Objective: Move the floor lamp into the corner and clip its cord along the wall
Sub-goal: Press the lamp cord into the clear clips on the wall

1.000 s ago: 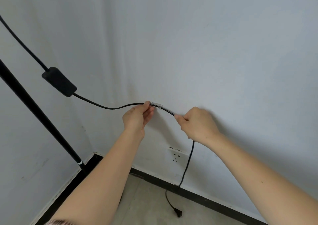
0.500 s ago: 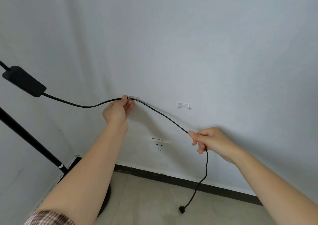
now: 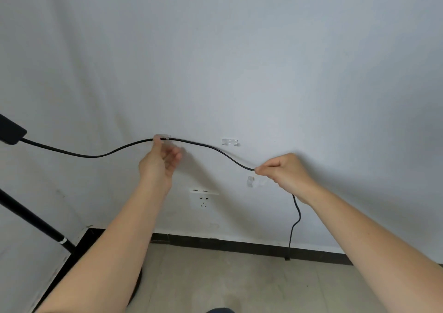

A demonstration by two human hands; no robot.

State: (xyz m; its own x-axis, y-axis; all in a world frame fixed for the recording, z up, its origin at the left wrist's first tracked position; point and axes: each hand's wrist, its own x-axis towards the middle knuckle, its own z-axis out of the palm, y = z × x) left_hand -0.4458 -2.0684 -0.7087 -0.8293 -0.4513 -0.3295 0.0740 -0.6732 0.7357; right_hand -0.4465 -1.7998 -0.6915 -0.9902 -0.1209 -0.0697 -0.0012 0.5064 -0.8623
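The black lamp cord (image 3: 211, 147) runs from its inline switch (image 3: 9, 130) at the left edge through a clear clip (image 3: 163, 136) on the wall, then sags to my right hand (image 3: 287, 173), which pinches it. Below that hand the cord hangs to the floor. My left hand (image 3: 159, 164) is just under the first clip, thumb tip at the cord, its blurred fingers spread away from it. A second clear clip (image 3: 229, 142) is empty on the wall, and a third clip (image 3: 250, 181) sits lower, just left of my right hand. The lamp pole (image 3: 31, 216) leans at the left.
A white wall socket (image 3: 203, 199) sits below the cord between my arms. A black baseboard (image 3: 239, 243) lines the wall above a pale tiled floor (image 3: 239, 284). The cord's plug end (image 3: 287, 258) rests at the baseboard. The room corner is at the lower left.
My right hand slid further along the cord and rose toward the lower clip. My left hand's fingers loosened from the cord at the first clip. The view turned right.
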